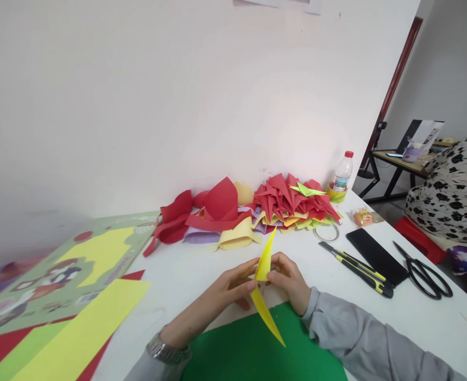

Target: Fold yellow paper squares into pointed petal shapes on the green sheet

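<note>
A curved piece of yellow paper [264,264] is held up between my two hands, its pointed ends reaching above and below the fingers. My left hand [233,283] pinches its left side near the middle, thumb in front and fingers behind. From the right, my right hand [287,278] grips the same piece with its thumb and bent fingers. Beneath both hands lies a green sheet [257,349] on the white table [170,296].
Folded red paper shapes [286,193] and curled paper pieces [221,206] line the wall. At right lie a utility knife [358,270], black case [376,254], scissors [423,272] and tape roll [326,233]; behind stands a bottle [342,172]. Yellow strips [86,325] lie left.
</note>
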A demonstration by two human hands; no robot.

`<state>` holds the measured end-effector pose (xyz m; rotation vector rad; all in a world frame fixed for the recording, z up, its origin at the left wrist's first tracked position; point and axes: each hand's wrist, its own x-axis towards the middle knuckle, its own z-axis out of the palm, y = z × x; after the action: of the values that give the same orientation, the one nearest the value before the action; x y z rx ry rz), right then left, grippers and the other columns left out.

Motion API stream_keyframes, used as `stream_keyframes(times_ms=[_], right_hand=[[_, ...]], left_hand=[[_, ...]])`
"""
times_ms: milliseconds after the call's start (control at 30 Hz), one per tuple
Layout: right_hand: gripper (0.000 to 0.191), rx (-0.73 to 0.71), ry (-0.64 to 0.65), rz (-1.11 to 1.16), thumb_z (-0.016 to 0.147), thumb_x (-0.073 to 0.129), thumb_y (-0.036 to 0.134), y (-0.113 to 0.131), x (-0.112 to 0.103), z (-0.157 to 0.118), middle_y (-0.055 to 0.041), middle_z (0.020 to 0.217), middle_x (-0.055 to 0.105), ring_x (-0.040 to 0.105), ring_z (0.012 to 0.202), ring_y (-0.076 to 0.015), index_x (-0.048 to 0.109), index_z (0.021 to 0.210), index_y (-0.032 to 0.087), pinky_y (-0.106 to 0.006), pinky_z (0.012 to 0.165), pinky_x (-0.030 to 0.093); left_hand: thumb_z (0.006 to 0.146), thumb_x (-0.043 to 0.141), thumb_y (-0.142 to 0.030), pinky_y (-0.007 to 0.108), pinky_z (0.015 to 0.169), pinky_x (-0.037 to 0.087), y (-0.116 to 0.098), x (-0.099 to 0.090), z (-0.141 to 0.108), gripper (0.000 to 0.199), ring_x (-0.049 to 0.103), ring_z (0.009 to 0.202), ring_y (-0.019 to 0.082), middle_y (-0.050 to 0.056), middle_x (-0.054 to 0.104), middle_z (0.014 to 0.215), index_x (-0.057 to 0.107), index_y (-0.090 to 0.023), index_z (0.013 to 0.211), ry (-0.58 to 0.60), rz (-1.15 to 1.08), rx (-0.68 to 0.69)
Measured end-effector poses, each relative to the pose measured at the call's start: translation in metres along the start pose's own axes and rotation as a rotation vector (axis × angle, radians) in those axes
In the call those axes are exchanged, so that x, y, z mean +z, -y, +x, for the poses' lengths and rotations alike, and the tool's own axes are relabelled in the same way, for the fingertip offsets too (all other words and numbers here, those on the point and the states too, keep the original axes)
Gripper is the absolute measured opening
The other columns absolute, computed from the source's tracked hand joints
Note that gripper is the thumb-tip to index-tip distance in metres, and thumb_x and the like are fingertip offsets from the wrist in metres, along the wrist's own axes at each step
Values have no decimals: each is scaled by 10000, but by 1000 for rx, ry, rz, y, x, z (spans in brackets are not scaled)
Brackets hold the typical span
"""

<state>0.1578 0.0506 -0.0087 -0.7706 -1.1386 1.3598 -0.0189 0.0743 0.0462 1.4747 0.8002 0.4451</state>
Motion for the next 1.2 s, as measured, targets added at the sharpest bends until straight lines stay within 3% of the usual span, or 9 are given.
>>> stream_keyframes(times_ms=[200, 367, 467, 567, 733, 1000, 1200], right_hand=[[218, -139, -153, -130, 797, 613, 383, -3, -1, -4, -24, 861, 581, 548, 797, -188, 545, 912, 211, -319, 700, 444], [316, -320, -256, -342, 886, 541, 328, -6, 1, -11, -62, 1028, 575, 554, 900, -210, 477, 1187, 251, -369, 796, 454], [187, -437, -141, -486, 937, 470, 323, -1, 3, -14, -67, 1030, 547, 553, 949, -219, 585, 1072, 265, -383, 826, 460], [189, -461, -20, -542, 924, 502, 392, 5, 4, -14, -59, 971, 526, 554, 923, -219, 630, 940, 253, -377, 800, 469], [338, -434, -9, -564, 811, 622, 560, 6, 4, -14, -27, 873, 480, 505, 799, -197, 605, 905, 236, -344, 702, 451], [250, -418, 6, -536, 848, 605, 485, 7, 4, -13, -28, 879, 495, 493, 793, -189, 570, 903, 243, -326, 680, 448], [297, -421, 16, -531, 855, 582, 526, 8, 5, -13, -25, 860, 495, 494, 766, -178, 570, 891, 232, -313, 664, 454]], left_hand=[[858, 593, -519, 361, 768, 526, 3, -4, 0, 652, 587, 998, 285, 124, 574, 1314, 439, -233, 1423, 35, -37, 13], [832, 600, -562, 368, 792, 526, 7, -6, 1, 693, 593, 1021, 292, 128, 596, 1278, 454, -214, 1413, 30, -108, -16], [824, 616, -557, 366, 790, 520, 7, -4, 2, 701, 614, 970, 274, 129, 585, 1300, 450, -219, 1414, 22, -69, -30], [807, 637, -555, 362, 774, 513, 6, -2, 2, 722, 625, 936, 273, 133, 611, 1268, 453, -209, 1412, 3, -21, -37], [809, 640, -540, 376, 778, 506, 7, -1, 3, 736, 621, 918, 271, 121, 646, 1189, 425, -208, 1429, 7, -31, -16], [828, 638, -482, 378, 766, 495, 6, -1, 3, 711, 599, 937, 275, 141, 581, 1294, 414, -183, 1432, -8, -23, 7], [838, 636, -470, 370, 761, 487, 7, -4, 4, 695, 599, 955, 283, 130, 597, 1286, 405, -212, 1440, 12, -12, 12]])
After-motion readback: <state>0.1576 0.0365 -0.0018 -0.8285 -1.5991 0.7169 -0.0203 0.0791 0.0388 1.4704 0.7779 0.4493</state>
